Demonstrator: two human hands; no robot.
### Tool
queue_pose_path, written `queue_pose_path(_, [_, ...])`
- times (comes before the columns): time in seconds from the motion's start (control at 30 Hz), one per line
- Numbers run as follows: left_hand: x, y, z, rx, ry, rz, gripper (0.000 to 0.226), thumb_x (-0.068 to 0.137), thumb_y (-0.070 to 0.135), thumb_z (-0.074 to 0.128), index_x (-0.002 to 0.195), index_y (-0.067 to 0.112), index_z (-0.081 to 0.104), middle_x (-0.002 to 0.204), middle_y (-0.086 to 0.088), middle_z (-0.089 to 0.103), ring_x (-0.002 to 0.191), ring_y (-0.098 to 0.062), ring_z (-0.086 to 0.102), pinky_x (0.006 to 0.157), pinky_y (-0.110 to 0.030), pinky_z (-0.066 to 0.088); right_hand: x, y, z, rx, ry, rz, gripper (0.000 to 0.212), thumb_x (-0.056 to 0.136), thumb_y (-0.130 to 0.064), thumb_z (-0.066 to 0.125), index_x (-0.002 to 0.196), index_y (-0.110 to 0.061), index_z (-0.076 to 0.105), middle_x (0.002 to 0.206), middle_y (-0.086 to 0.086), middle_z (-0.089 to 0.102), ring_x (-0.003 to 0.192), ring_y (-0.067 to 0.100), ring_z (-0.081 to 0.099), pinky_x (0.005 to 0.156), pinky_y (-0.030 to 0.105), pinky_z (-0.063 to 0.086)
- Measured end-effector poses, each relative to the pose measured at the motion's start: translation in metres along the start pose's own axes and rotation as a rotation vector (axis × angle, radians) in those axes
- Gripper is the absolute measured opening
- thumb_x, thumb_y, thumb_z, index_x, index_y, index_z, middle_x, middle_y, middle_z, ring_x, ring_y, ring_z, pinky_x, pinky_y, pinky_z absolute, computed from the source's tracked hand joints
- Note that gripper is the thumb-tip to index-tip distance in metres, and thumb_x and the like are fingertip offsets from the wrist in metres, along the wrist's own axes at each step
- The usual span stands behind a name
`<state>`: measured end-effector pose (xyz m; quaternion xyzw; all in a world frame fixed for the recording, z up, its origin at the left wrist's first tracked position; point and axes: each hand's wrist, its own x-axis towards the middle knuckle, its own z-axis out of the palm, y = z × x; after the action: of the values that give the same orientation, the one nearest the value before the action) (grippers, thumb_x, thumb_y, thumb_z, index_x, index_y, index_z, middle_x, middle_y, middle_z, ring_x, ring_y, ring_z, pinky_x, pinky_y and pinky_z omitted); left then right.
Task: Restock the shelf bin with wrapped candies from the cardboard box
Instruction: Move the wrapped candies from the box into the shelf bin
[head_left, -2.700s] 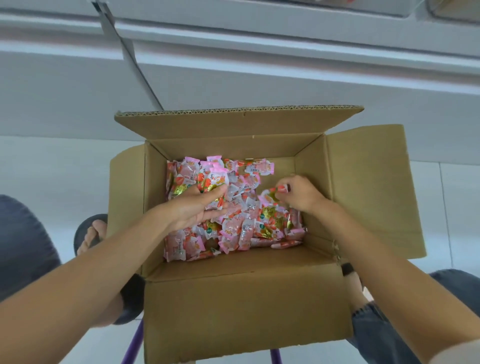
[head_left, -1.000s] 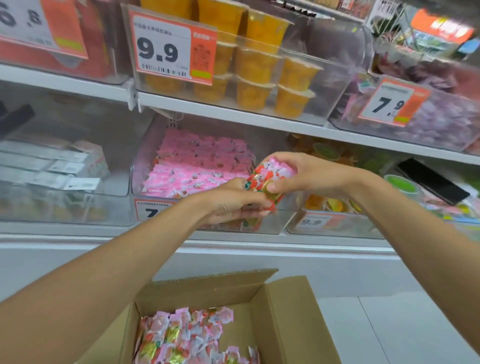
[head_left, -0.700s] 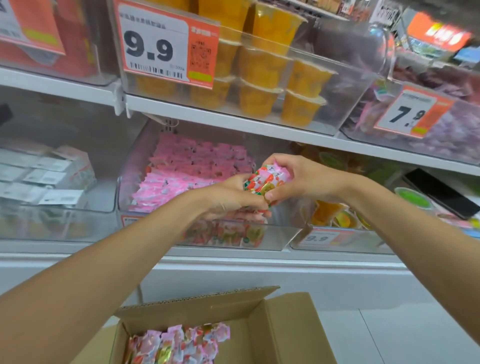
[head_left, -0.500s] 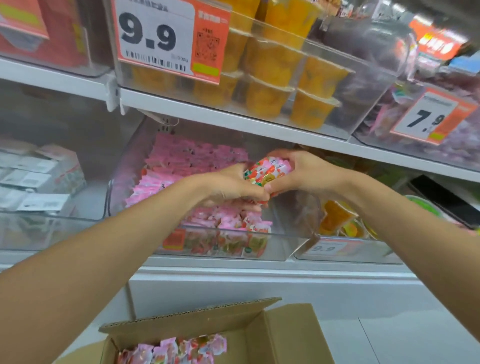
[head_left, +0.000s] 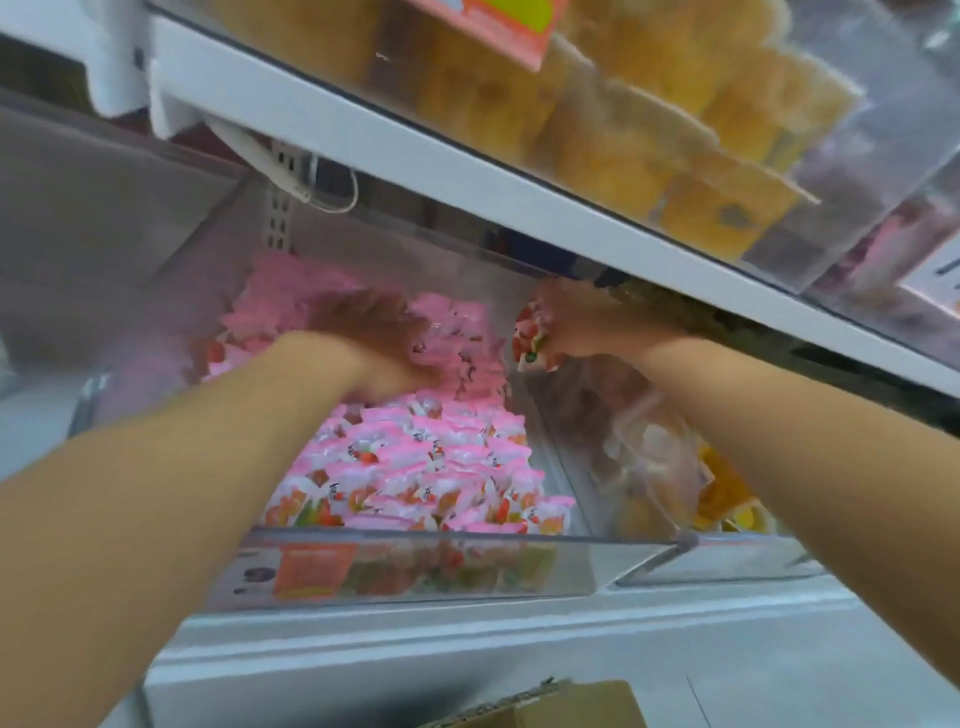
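Note:
A clear shelf bin on the lower shelf holds a heap of pink wrapped candies. Both of my hands reach inside it. My left hand is blurred and lies palm down with its fingers spread over the back of the heap. My right hand grips a bunch of red and pink wrapped candies just above the bin's right side, close under the upper shelf. Only a flap of the cardboard box shows at the bottom edge.
The white upper shelf runs low over my hands and carries a clear bin of yellow jelly cups. A neighbouring bin with other sweets sits to the right. An orange price tag is on the bin's front.
Both hands have moved from in front of the bin into it and come apart. The left hand now lies on the heap; the right still grips the candies. The view has tilted up and closer.

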<state>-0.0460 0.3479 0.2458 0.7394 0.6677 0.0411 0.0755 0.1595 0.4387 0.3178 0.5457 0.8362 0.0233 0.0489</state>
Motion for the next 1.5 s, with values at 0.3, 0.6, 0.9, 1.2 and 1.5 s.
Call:
queue_pose_path(0.3, [0.009, -0.004, 0.004, 0.007, -0.037, -0.043, 0.087, 0.086, 0.082, 0.026, 0.157, 0.037, 0.001, 0.164, 0.002, -0.016, 0.151, -0.024, -0.012, 0.12, -0.047, -0.002, 0.025, -0.005, 0.025, -0.315, -0.123, -0.004, 0.076, 0.074, -0.038, 0.082, 0.136, -0.013, 0.046, 0.132, 0.009, 0.054, 0.12, 0.029, 0.052, 0.091, 0.03, 0.044])
queue_pose_path(0.6, [0.006, -0.001, 0.0, -0.001, -0.051, -0.052, 0.084, 0.088, 0.079, 0.029, 0.157, 0.037, 0.001, 0.164, 0.003, -0.016, 0.151, -0.024, -0.014, 0.121, -0.049, -0.003, 0.021, -0.003, 0.025, -0.382, -0.002, -0.03, 0.062, 0.078, -0.037, 0.077, 0.128, -0.01, 0.052, 0.128, 0.01, 0.055, 0.117, 0.028, 0.052, 0.093, 0.031, 0.045])
queue_pose_path(0.9, [0.008, -0.001, -0.001, 0.004, -0.045, -0.051, 0.085, 0.088, 0.079, 0.031, 0.157, 0.036, 0.005, 0.165, 0.002, -0.014, 0.151, -0.025, -0.012, 0.122, -0.051, 0.0, 0.017, 0.001, 0.021, -0.264, 0.125, -0.034, 0.031, 0.084, -0.027, 0.072, 0.109, -0.016, 0.057, 0.107, 0.004, 0.058, 0.088, 0.019, 0.05, 0.07, 0.028, 0.039])
queue_pose_path(1.2, [0.006, -0.001, -0.001, -0.002, -0.05, -0.049, 0.083, 0.09, 0.076, 0.032, 0.157, 0.035, 0.006, 0.165, 0.0, -0.014, 0.151, -0.026, -0.012, 0.121, -0.053, 0.001, 0.012, -0.003, 0.031, -0.286, 0.152, -0.031, 0.052, 0.082, -0.028, 0.075, 0.125, -0.016, 0.05, 0.123, 0.008, 0.047, 0.108, 0.026, 0.052, 0.075, 0.028, 0.036])
queue_pose_path(1.5, [0.01, -0.002, -0.001, -0.008, -0.05, -0.043, 0.083, 0.09, 0.075, 0.034, 0.157, 0.035, 0.006, 0.165, 0.0, -0.013, 0.151, -0.026, -0.012, 0.121, -0.054, 0.001, 0.014, -0.001, 0.037, -0.396, 0.159, -0.017, 0.071, 0.077, -0.036, 0.078, 0.135, -0.018, 0.042, 0.133, 0.011, 0.046, 0.128, 0.031, 0.039, 0.103, 0.039, 0.038])
